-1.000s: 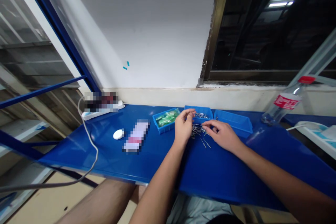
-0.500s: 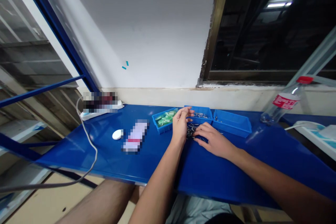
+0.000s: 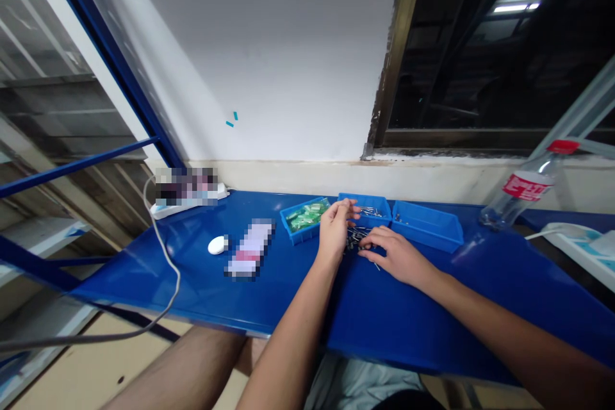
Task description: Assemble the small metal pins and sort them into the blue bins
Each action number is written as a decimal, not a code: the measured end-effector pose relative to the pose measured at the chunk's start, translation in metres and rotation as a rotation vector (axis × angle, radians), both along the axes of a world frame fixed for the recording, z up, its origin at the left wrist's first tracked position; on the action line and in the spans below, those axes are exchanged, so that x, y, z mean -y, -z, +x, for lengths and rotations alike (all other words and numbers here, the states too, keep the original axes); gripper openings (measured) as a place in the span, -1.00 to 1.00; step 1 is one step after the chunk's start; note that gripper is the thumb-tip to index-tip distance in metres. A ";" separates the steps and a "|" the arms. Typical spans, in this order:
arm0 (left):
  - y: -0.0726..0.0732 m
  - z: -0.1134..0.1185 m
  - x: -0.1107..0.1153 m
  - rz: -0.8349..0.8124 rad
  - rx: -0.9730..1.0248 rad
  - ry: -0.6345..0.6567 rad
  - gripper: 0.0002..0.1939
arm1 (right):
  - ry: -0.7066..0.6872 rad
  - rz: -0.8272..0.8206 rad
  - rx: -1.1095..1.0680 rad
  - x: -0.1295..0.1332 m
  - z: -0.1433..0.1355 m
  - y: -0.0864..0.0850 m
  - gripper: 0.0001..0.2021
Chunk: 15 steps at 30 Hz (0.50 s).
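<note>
Head | right hand (image 3: 398, 256) | fingertips (image 3: 364, 245) lower than a second ago | at metal pins (image 3: 354, 235)

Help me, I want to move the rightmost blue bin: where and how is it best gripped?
Probably with the right hand from above and the right, pinching the rim of the rightmost blue bin at its right end: the bin is open-topped, and its left end sits close to the middle bin.

Single head-worn view, from above the wearer's lap (image 3: 360, 379); faces forward and down across the blue table (image 3: 408, 327) to the wall (image 3: 288, 64), window (image 3: 480, 90) upper right. Left hand (image 3: 335, 225), right hand (image 3: 394, 254) fairly near, below centre.
</note>
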<state>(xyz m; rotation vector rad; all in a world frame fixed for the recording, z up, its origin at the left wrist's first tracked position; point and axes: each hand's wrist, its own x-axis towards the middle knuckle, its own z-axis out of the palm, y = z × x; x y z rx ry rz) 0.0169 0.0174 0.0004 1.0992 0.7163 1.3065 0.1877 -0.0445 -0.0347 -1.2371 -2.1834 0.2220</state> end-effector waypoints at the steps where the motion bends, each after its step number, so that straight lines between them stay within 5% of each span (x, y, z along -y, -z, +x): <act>1: 0.000 0.000 0.000 0.000 -0.005 0.003 -0.58 | -0.005 -0.001 0.002 0.000 0.000 0.000 -0.86; 15: -0.001 0.000 0.002 -0.005 -0.008 0.008 -0.54 | -0.010 -0.002 -0.020 0.001 0.001 -0.004 -0.88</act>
